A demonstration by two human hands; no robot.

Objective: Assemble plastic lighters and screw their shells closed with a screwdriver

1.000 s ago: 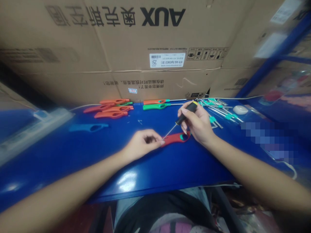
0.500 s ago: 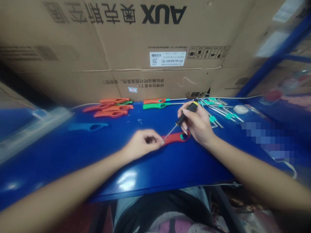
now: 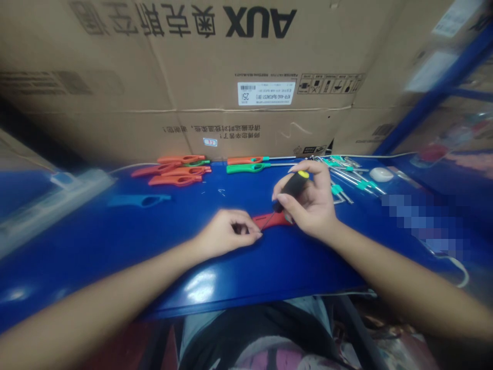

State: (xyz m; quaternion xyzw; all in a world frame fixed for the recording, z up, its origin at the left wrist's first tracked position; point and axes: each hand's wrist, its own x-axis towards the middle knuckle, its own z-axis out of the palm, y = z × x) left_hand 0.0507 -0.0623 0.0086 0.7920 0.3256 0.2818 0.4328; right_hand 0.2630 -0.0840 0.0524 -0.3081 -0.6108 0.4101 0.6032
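Observation:
My right hand [image 3: 314, 203] is closed around the black and yellow handle of a screwdriver [image 3: 291, 191]. Its thin shaft slants down to the left, and its tip meets the fingertips of my left hand [image 3: 229, 229]. Thumb and forefinger of that hand are pinched together; whatever lies between them is too small or hidden to name. Just behind the shaft lies a red lighter handle [image 3: 272, 221] on the blue table, its right end partly covered by my right hand.
Several orange-red lighter handles [image 3: 175, 180] lie at the back left, near a blue handle [image 3: 142, 200]. An orange lighter [image 3: 246, 161] and a green lighter [image 3: 246, 168] with metal tubes lie behind my hands. Metal tubes with green parts [image 3: 360, 181] sit right, beside a white round object [image 3: 381, 174]. A cardboard box [image 3: 192, 67] stands behind.
The screwdriver's handle and my right hand have come down and to the left. The screwdriver's tip has dropped slightly to the front edge of the red handle, along with my left fingertips.

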